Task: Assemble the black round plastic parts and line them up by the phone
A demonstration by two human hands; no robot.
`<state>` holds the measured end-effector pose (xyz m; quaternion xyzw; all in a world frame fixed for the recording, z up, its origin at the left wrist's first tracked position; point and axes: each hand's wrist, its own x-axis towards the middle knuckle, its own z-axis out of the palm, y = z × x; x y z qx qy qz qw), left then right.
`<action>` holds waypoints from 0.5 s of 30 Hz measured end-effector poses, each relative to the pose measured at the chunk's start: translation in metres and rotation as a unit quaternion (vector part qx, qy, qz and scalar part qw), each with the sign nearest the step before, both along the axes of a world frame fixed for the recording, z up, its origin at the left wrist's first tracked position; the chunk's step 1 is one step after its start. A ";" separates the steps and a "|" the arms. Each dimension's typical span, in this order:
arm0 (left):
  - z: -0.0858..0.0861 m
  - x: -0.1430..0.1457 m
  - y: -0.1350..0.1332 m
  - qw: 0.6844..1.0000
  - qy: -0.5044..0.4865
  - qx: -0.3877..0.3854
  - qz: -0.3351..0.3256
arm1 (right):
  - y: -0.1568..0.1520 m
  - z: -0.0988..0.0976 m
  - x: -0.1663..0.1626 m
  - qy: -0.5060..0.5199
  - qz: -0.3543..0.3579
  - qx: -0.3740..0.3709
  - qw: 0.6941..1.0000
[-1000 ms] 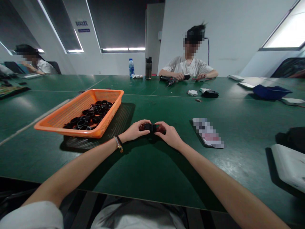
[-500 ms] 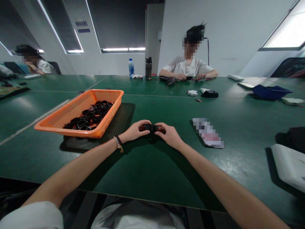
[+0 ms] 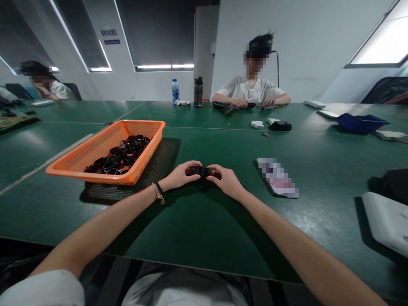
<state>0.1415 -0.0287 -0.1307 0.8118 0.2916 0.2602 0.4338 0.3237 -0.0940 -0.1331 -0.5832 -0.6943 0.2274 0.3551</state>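
Observation:
A small black part [image 3: 200, 171], perhaps ring-shaped, is held just above the green table [image 3: 191, 225], in front of me. My left hand [image 3: 181, 174] is closed on its left end, thumb below and fingers curled behind. On its right end, my right hand [image 3: 227, 180] pinches it between thumb and fingers. The fingers hide much of its shape. To the left, an orange plastic basket [image 3: 66, 171] holds several black ring-shaped parts [image 3: 119, 154] piled inside.
Right of my hands lies a phone [image 3: 278, 178]. A white device [image 3: 387, 221] sits at the right edge, and a blue tray [image 3: 361, 122] farther back. Across the table, a person [image 3: 253, 89] sits near a power drill [image 3: 228, 108], a dark bottle [image 3: 198, 92] and a water bottle [image 3: 175, 91].
Both hands stay in the same place on the black part. It looks turned very slightly between my fingers; otherwise the scene is the same.

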 end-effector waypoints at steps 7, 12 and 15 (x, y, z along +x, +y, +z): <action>-0.001 0.000 0.001 1.000 0.000 0.002 -0.003 | -0.001 0.003 -0.001 -0.008 0.003 -0.004 1.000; -0.001 0.000 0.001 1.000 0.002 0.004 -0.003 | 0.001 0.001 0.000 -0.017 -0.001 0.003 1.000; -0.001 0.001 0.001 1.000 0.001 0.003 -0.003 | 0.002 -0.001 0.000 -0.012 0.000 0.008 1.000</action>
